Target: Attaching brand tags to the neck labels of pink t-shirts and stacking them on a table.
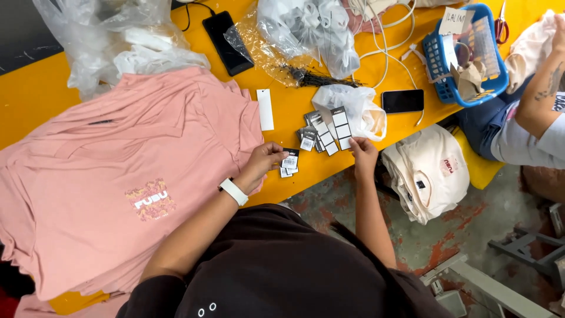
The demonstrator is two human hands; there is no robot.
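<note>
A blue basket [441, 65] sat on the yellow worktop [294, 106] at two o'clock, holding paper scraps and a handwritten slip. Clear bags [118, 41] at eleven o'clock held white pieces; a smaller bag [359, 109] lay near centre, its contents unclear. The left hand [262, 162] had its grip closed narrow on a small barcode tag [289, 160] at the worktop's near edge, more tags lying just beneath. The right hand [363, 152], at three o'clock from the left, pinched a strip of tags [340, 126] between thumb and fingertips. A loose tag pile [315, 135] lay between the hands. Pink shirts [118, 176] were stacked at nine o'clock. Two phones [226, 41] [402, 100] lay farther back.
</note>
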